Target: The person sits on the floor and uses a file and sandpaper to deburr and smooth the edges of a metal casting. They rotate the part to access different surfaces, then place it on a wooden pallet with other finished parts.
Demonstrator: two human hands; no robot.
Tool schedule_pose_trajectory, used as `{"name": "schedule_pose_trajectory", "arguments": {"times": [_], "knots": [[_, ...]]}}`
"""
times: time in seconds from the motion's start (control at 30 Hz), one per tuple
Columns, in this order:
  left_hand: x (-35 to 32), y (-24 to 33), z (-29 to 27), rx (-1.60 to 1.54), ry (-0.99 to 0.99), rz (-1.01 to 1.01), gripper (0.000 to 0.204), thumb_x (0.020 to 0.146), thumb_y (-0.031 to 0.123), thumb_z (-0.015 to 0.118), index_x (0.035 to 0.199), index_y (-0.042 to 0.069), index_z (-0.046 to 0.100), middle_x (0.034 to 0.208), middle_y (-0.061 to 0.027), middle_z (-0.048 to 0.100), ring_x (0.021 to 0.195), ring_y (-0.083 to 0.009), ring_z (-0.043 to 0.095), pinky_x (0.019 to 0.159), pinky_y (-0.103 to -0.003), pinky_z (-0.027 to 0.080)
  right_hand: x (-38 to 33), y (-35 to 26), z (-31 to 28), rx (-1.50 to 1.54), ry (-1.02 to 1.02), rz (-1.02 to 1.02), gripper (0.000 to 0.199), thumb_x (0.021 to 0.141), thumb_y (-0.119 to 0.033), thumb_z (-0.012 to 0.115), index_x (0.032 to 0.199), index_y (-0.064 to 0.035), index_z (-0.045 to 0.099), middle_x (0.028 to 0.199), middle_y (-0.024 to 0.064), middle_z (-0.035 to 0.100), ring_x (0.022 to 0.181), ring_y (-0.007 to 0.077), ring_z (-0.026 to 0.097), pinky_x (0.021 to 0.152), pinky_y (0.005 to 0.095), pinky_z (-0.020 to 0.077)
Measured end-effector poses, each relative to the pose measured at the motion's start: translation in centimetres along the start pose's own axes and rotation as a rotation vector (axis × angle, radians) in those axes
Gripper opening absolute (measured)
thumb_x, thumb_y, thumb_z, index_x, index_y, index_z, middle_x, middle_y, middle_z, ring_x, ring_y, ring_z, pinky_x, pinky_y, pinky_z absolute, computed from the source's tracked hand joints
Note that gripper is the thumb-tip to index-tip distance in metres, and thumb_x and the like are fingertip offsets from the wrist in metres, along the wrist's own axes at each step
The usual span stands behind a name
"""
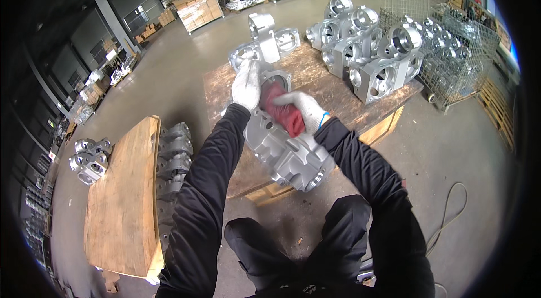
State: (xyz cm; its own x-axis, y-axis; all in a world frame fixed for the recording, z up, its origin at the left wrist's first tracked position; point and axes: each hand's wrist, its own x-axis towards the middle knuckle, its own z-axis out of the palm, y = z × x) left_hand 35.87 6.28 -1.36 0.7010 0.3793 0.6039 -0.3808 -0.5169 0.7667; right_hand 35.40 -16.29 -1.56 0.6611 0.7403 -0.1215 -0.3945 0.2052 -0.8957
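Note:
A large silver metal casting (287, 154) lies on the wooden worktable in front of me, its round flanged opening (277, 79) at the far end. My left hand (246, 86), in a white knit glove, grips the left side of that flange; its fingertips are partly lost against the metal behind. My right hand (307, 108), gloved in white with a blue cuff edge, is closed on a dark red cloth (286, 112). The cloth presses on the casting at the opening and hangs over its body. Beyond my left hand stands another silver casting (267, 47).
Several castings (380, 64) crowd the right back of the worktable (315, 75). A wire cage (456, 64) full of metal parts stands to the right. At left, a wooden board (121, 202) covers stacked castings (176, 154). A cable (451, 213) loops on the floor at right.

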Motion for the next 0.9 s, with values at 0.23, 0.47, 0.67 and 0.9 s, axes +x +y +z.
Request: {"name": "schedule_pose_trajectory", "arguments": {"times": [0.23, 0.47, 0.67, 0.9], "knots": [[-0.5, 1.7, -0.2, 0.058, -0.026, 0.044, 0.042, 0.11, 0.024, 0.051, 0.141, -0.004, 0.058, 0.139, -0.0236, 0.063, 0.132, -0.0349, 0.059, 0.115, -0.038, 0.042, 0.4, -0.8, 2.1, 0.515, -0.04, -0.105, 0.034, 0.086, -0.014, 0.07, 0.118, -0.0018, 0.063, 0.1, 0.0151, 0.071, 0.082, 0.0297, 0.071, 0.071, 0.0447, 0.0612], [-0.7, 2.7, -0.1, 0.018, 0.0, -0.033, 0.037, 0.107, 0.024, 0.06, 0.132, -0.004, 0.066, 0.135, -0.0193, 0.067, 0.128, -0.0283, 0.062, 0.112, -0.036, 0.045, -0.3, -2.2, 2.9, -0.795, 0.015, -0.264, 0.032, 0.078, -0.012, 0.069, 0.104, 0.0048, 0.075, 0.09, 0.0199, 0.076, 0.087, 0.0294, 0.076, 0.075, 0.0413, 0.0591], [-1.1, 4.4, 0.1, 0.224, -0.124, 0.224, 0.024, 0.098, 0.028, 0.071, 0.112, 0.009, 0.074, 0.115, -0.0105, 0.069, 0.11, -0.0307, 0.067, 0.096, -0.039, 0.051, -1.6, -5.9, 0.2, -1.857, 0.048, -0.456, 0.032, 0.083, -0.028, 0.064, 0.108, -0.0175, 0.08, 0.098, 0.0167, 0.076, 0.094, 0.0391, 0.073, 0.084, 0.0484, 0.0583], [-0.7, 4.4, 0.3, 0.197, -0.135, 0.148, 0.026, 0.097, 0.031, 0.072, 0.111, 0.009, 0.075, 0.117, -0.011, 0.07, 0.111, -0.029, 0.068, 0.096, -0.036, 0.052, -1.8, -4.6, -4.1, -1.518, -0.135, -0.316, 0.034, 0.083, -0.024, 0.062, 0.108, -0.0071, 0.079, 0.104, 0.0216, 0.075, 0.099, 0.0396, 0.073, 0.087, 0.0439, 0.0576]]}}
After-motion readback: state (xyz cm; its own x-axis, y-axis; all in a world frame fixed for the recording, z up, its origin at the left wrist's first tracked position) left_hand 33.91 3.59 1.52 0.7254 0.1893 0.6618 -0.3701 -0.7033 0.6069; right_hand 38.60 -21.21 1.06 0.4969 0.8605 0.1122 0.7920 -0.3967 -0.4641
